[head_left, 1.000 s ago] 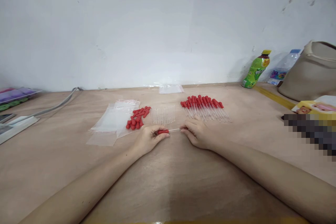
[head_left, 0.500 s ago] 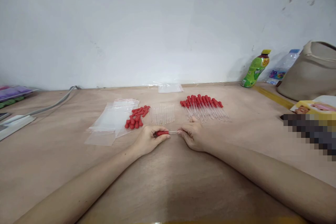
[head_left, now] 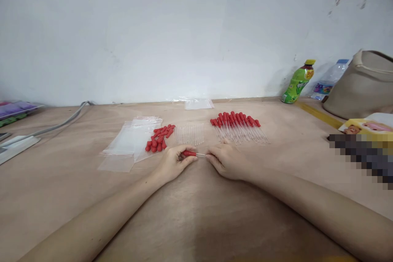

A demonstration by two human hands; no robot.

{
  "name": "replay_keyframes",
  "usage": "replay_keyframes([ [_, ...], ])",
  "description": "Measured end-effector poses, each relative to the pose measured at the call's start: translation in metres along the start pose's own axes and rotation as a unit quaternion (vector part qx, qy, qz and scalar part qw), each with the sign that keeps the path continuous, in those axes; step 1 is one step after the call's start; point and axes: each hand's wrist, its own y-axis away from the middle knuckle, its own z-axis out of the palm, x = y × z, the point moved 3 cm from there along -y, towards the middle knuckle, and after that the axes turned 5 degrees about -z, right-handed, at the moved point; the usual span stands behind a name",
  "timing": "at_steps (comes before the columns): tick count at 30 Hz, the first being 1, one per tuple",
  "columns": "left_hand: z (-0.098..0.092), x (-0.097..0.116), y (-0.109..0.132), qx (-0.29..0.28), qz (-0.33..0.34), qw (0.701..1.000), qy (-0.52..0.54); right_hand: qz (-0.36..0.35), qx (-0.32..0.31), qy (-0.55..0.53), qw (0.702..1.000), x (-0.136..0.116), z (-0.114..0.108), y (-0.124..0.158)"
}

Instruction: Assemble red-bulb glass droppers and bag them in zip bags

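Observation:
Between thumb and fingers, my left hand (head_left: 175,163) grips a red rubber dropper bulb (head_left: 189,153). A thin clear glass tube (head_left: 200,155) runs from the bulb's mouth to my right hand (head_left: 223,159), whose fingers are closed on its other end. Just beyond my left hand lies a pile of loose red rubber bulbs (head_left: 159,139). To their right, bare glass tubes (head_left: 189,134) lie side by side in a row. Past my right hand are several droppers (head_left: 238,125), each a glass tube with a red bulb on it.
Clear plastic bags (head_left: 121,141) lie left of the bulbs, and another bag (head_left: 199,104) is by the wall. A green bottle (head_left: 297,82), a water bottle (head_left: 330,78) and a beige bag (head_left: 359,86) stand at the right. A grey cable (head_left: 69,120) crosses the left side.
Both hands stay on the bulb and tube, with only a very slight shift. The slim gap of tube between them looks about the same.

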Motion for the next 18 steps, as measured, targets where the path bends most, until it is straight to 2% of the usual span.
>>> replay_keyframes([
  [4, -0.003, -0.006, -0.003, 0.007, -0.04, 0.999, 0.034, 0.041, -0.015, 0.01, 0.999, 0.003, -0.011, -0.001],
  [8, -0.005, -0.004, -0.005, -0.022, -0.051, 0.998, -0.005, 0.195, 0.015, -0.005, 0.981, 0.039, -0.023, -0.007],
  [12, -0.005, 0.001, -0.004, -0.029, -0.035, 0.997, -0.055, 0.314, 0.065, 0.12, 0.94, 0.076, -0.032, -0.022],
  [14, -0.005, 0.002, -0.003, -0.026, -0.031, 0.997, -0.066, 0.335, 0.06, 0.157, 0.927, 0.084, -0.029, -0.03],
  [18, -0.005, 0.002, -0.003, -0.027, -0.026, 0.996, -0.079, 0.342, 0.024, 0.172, 0.923, 0.084, -0.016, -0.041],
])
